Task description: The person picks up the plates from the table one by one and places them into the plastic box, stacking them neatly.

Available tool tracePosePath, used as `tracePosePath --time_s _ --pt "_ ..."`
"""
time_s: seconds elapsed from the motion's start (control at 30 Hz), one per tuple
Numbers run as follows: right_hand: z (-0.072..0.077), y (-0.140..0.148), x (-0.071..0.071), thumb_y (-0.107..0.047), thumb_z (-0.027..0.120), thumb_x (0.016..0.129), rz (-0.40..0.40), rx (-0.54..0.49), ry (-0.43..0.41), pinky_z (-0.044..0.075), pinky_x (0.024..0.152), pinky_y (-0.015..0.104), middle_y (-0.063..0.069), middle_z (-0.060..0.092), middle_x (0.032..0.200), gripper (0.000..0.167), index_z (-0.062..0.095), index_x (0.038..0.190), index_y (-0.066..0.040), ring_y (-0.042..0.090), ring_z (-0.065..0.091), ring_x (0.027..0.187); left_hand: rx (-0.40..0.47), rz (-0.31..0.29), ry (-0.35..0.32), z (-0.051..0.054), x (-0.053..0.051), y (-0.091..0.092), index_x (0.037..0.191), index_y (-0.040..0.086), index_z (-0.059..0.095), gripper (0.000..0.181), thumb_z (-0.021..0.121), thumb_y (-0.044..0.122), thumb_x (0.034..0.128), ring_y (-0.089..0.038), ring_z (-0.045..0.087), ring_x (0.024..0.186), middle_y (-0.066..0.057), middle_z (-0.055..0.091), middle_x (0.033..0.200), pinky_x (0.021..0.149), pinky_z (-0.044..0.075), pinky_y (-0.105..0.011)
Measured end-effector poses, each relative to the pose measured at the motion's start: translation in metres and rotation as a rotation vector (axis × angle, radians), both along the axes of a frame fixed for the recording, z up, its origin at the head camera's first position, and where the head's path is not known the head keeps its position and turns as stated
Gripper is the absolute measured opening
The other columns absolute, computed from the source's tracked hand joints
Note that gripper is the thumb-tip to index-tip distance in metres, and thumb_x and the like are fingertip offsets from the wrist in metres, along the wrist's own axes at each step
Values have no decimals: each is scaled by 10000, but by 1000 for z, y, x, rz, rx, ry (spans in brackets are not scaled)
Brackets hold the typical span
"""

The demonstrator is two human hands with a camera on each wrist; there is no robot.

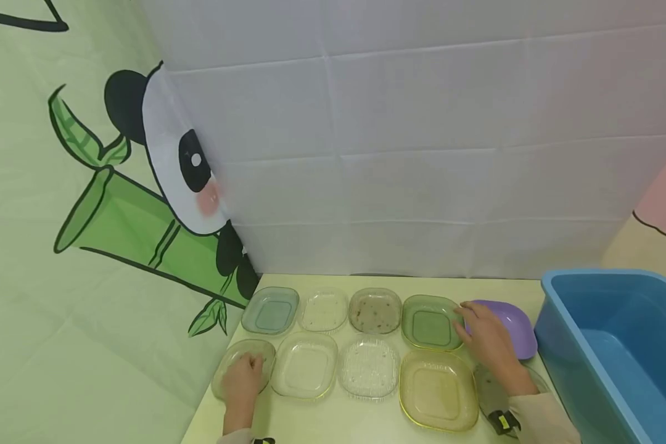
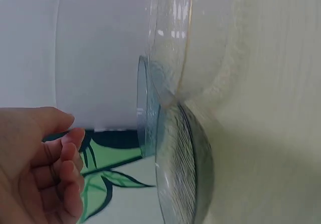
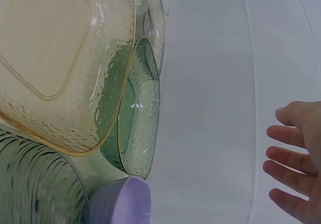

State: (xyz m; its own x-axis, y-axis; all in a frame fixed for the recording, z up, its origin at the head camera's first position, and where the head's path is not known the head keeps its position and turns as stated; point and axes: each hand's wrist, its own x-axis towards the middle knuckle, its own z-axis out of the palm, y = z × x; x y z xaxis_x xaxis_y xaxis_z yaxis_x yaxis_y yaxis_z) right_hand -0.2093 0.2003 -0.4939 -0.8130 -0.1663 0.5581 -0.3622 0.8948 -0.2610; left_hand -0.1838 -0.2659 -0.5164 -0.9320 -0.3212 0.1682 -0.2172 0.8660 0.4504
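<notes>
The loosely curled left hand (image 1: 243, 381) and spread right hand (image 1: 487, 342) hover empty near rippled, translucent greenish dishes (image 1: 426, 328).

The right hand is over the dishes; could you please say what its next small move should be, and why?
Perhaps lower the right hand toward the translucent green dish: the hand overlaps its right edge in the head view, yet hangs empty and apart from it in the right wrist view.
</notes>
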Motion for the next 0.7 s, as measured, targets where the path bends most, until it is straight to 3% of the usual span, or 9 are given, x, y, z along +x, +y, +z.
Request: tracePosePath --time_s 0.1,0.2,0.37,0.43,0.53,0.7 --pt "0 2 0 -126 686 785 -19 -8 -1 482 787 457 163 619 1073 259 660 1017 -13 331 591 985 39 75 -110 -5 8 -21 586 119 419 386 447 295 928 -142 376 489 7 404 530 442 288 -282" --pt "0 4 0 -133 682 794 -35 -16 -13 501 724 436 147 626 1059 237 667 1005 -27 313 615 942 104 142 -222 -9 14 -38 637 37 525 444 417 346 937 -186 464 519 -64 503 570 451 350 -323" --pt "0 8 1 -147 673 808 -57 -32 -60 506 667 425 142 622 1059 226 668 1008 -43 307 630 899 163 209 -331 -15 20 -50 900 -112 607 607 378 449 934 -389 599 710 -301 614 847 553 439 -475" --pt "-1 9 2 -151 672 808 -67 -34 -75 506 654 425 144 620 1062 228 667 1010 -45 310 630 893 175 221 -361 -19 21 -52 903 -112 613 655 355 489 932 -432 598 766 -331 602 898 597 448 -517" --pt "-3 11 4 -153 679 800 -79 -32 -76 504 624 423 149 625 1060 232 670 1006 -46 316 631 892 192 228 -409 -26 22 -54 836 -88 625 701 315 534 930 -403 594 746 -282 616 822 631 450 -526" --pt "-8 12 7 -149 699 775 -83 -35 -56 506 610 425 159 632 1044 248 674 995 -38 333 617 923 251 238 -448 -39 21 -59 670 18 602 668 298 556 924 -253 539 624 -108 584 620 587 418 -417"
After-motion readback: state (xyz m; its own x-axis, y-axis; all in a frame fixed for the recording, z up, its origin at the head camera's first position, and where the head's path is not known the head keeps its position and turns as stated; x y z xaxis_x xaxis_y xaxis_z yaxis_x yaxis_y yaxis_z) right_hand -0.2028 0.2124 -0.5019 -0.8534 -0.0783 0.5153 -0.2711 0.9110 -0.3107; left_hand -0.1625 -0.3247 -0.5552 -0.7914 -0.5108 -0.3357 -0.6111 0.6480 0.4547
